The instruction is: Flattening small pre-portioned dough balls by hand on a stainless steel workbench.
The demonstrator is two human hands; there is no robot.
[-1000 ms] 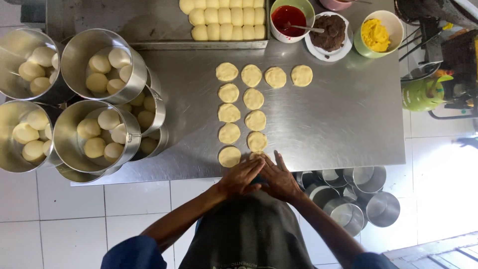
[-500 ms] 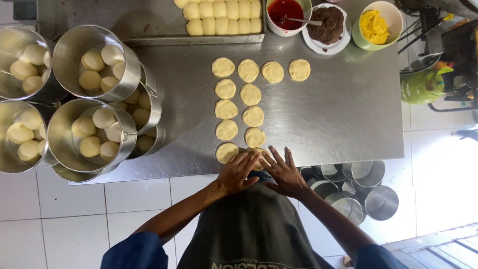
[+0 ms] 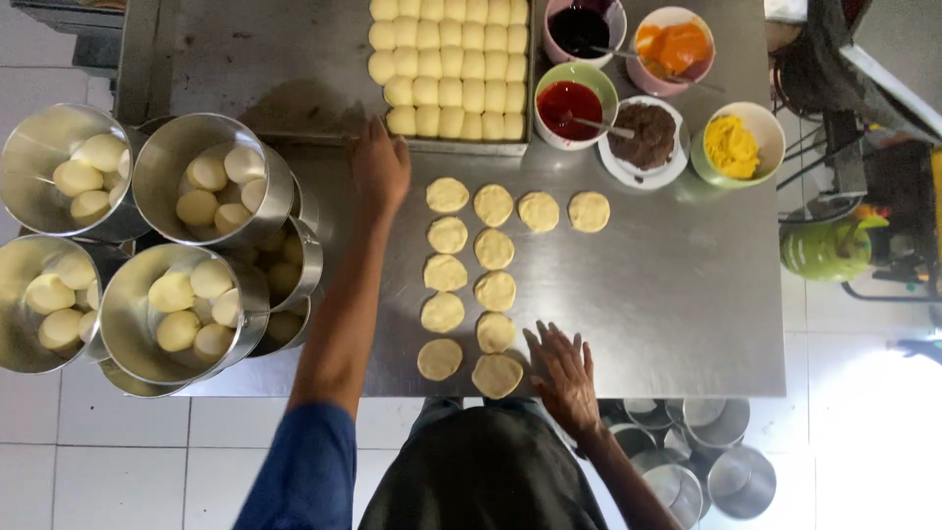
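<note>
My left hand [image 3: 379,167] reaches far across the steel table [image 3: 677,285], fingers spread, next to the front edge of a tray [image 3: 461,147] packed with pale dough balls [image 3: 451,69]. It holds nothing. My right hand [image 3: 564,368] lies flat and open on the table near the front edge, right beside a flattened dough disc [image 3: 497,375]. Several flattened dough discs [image 3: 469,265] lie in two columns in front of me, with more in a row at the far end [image 3: 564,211].
Steel pots [image 3: 211,191] filled with dough balls stand stacked at the left. Bowls of fillings sit at the back right: red [image 3: 572,103], brown [image 3: 648,137], yellow [image 3: 734,147], orange [image 3: 672,47], dark [image 3: 581,27]. Empty steel cups [image 3: 706,461] sit below the table's right.
My hands were pressed together over dough at the front edge. The left hand has now reached forward to the tray; the right has settled flat on the table beside a new disc.
</note>
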